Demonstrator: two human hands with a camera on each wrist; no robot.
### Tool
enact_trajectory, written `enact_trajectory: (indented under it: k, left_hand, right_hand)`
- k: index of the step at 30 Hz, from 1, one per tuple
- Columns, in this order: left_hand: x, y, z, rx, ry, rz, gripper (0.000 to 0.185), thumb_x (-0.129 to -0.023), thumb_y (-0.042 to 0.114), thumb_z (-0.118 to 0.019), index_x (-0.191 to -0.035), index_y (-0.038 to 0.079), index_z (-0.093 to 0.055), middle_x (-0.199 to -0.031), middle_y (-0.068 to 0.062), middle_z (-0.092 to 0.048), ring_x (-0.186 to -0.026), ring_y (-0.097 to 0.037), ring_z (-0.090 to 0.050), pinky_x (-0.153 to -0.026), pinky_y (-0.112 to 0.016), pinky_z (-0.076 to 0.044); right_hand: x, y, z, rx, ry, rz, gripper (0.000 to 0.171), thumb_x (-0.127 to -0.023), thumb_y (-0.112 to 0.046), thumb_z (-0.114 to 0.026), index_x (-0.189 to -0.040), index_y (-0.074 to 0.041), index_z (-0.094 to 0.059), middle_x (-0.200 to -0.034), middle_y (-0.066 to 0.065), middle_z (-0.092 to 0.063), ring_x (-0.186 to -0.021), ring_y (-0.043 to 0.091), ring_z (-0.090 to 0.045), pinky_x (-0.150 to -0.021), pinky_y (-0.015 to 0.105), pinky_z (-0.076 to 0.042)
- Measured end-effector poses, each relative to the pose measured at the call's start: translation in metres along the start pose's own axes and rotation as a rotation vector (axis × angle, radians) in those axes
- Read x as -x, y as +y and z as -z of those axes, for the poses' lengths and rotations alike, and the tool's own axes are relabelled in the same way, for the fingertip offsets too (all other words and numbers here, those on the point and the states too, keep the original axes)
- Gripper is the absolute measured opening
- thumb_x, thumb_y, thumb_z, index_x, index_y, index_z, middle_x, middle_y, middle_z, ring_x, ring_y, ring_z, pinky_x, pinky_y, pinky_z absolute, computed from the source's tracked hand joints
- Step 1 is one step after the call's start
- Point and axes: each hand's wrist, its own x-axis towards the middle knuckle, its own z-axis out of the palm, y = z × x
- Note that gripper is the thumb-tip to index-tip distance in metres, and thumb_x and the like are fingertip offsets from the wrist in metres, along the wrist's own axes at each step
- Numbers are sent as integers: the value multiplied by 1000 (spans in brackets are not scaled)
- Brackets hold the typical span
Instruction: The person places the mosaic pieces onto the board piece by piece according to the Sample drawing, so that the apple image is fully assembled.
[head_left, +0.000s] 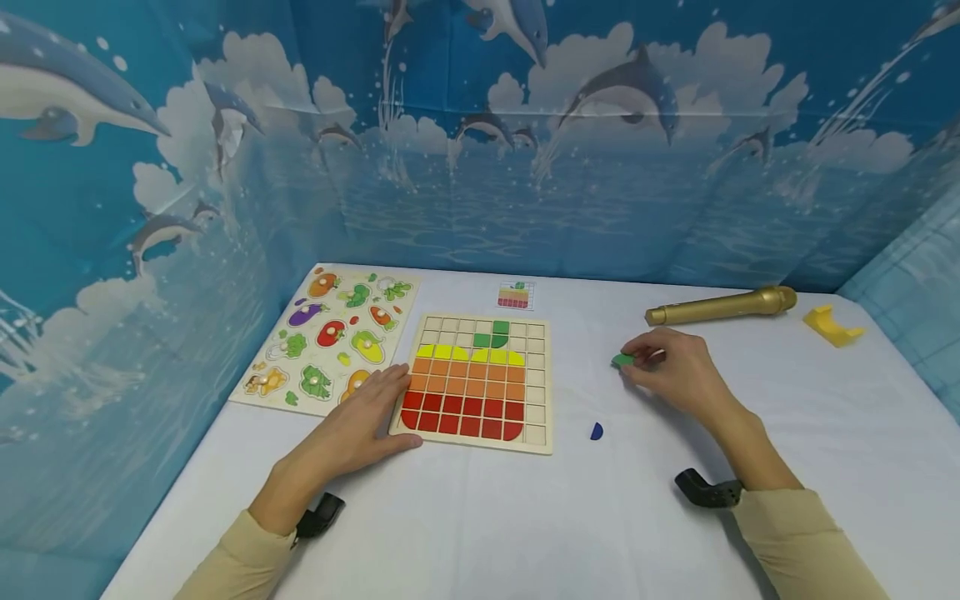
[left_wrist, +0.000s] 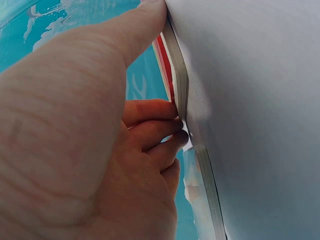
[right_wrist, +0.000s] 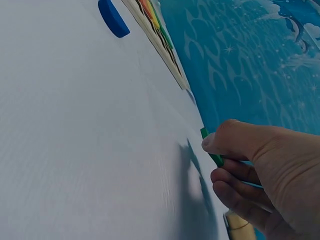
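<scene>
Filling the centre of the head view, the white table (head_left: 750,517) carries your wooden grid board (head_left: 477,383), where red, orange and yellow rows are laid and three green tiles sit above them; by my judgement only a little of the green top is left. Left of it lies the vegetable peg puzzle (head_left: 330,337), and a gold microphone (head_left: 720,307) rests at the right. Your left hand (head_left: 358,423) lies flat with relaxed fingers against the board's lower-left edge. Your right hand (head_left: 671,367), right of the board, pinches a green tile (head_left: 622,360) just above the table. A blue piece (head_left: 596,431) waits below.
</scene>
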Motion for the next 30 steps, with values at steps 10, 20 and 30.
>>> enact_trajectory:
  k: [10,20,30]
  left_hand:
    - [-2,1,-2,-1,-4,-11,96,-90,52,-80,-162,3,-40,-172,-14,-33,-160,-38,-28,-128,-58,-29]
    - [-2,1,1,-12,3,-15,96,-90,52,-80,-161,3,-40,-172,-14,-33,-160,-37,-28,-129,-57,-28]
    - [0,-2,-3,-28,21,-35,95,-90,52,-80,-160,2,-42,-171,-13,-34,-160,-35,-30,-130,-55,-27]
  right_hand:
    - [-51,-42,-27,-49,-93,80,20,-85,-7,-85,-105,-4,-80,-100,10,-74,-88,23,-69,-81,45,-65]
    - [-100,-86,-63,-67,-168,150,19,-88,-12,-84,-105,-3,-80,-100,12,-73,-90,24,-68,-82,42,-63]
    - [-129,-112,-89,-72,-224,164,20,-93,-14,-81,-110,-3,-79,-106,13,-72,-98,29,-69,-87,42,-60]
